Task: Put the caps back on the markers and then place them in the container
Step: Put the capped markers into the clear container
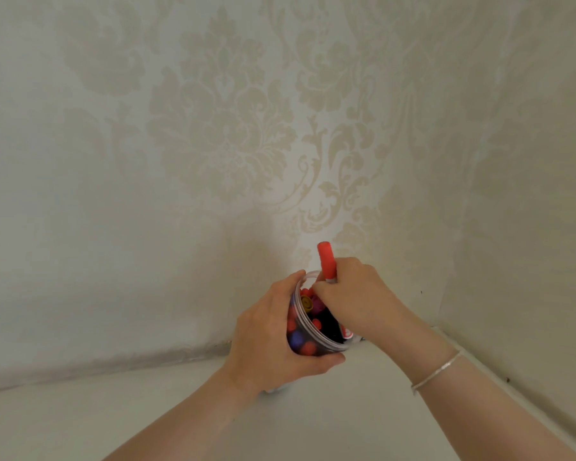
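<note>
Head view: left hand point(266, 341) fingers around container point(308, 341), right hand point(356, 294) fingers gripping red-capped marker point(325, 261).

Both forearms reached forward, hands nearly touching. Left hand point(266, 334) was cupped sideways, fingers curled in a grip, thumb underneath. Right hand point(356, 294) was fisted, knuckles up, pinching; bracelet point(436, 372) on wrist.

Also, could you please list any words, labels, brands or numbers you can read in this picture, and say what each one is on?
None can be read.
A red-and-white label shows on a marker inside the clear container, just under the right hand: too small and blurred to read.
The red-capped marker that the right hand holds shows no print.
The left hand grips the container and covers part of its wall.
The patterned wallpaper bears only ornament.
</note>
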Available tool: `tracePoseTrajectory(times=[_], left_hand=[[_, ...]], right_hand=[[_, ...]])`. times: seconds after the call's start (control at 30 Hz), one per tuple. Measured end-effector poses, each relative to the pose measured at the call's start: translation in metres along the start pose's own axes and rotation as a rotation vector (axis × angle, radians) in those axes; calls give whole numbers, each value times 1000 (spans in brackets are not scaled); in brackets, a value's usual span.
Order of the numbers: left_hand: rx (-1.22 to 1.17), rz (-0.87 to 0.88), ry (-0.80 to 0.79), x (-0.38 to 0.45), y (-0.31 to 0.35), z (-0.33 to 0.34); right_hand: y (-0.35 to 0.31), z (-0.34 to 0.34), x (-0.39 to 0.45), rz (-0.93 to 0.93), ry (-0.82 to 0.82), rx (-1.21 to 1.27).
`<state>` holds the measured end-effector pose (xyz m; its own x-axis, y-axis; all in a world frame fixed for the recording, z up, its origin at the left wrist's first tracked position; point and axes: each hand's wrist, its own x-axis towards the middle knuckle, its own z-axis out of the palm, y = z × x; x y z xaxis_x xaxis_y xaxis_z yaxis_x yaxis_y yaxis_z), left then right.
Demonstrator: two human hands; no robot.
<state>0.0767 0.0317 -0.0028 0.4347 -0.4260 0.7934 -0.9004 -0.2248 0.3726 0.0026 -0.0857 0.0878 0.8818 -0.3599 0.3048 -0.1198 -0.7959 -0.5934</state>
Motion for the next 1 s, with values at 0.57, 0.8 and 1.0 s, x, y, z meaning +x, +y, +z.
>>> tracePoseTrajectory(times=[0.57,0.8,1.0], left_hand=[[-9,-29,28,0,-3,1],[-36,-65,32,-1,-3,-2],[-56,-105,52,-3,-8,-7]], right_hand=[[-3,-10,0,34,-176,-190],[9,-19,3,60,-104,425],[14,-14,6,72,107,645]])
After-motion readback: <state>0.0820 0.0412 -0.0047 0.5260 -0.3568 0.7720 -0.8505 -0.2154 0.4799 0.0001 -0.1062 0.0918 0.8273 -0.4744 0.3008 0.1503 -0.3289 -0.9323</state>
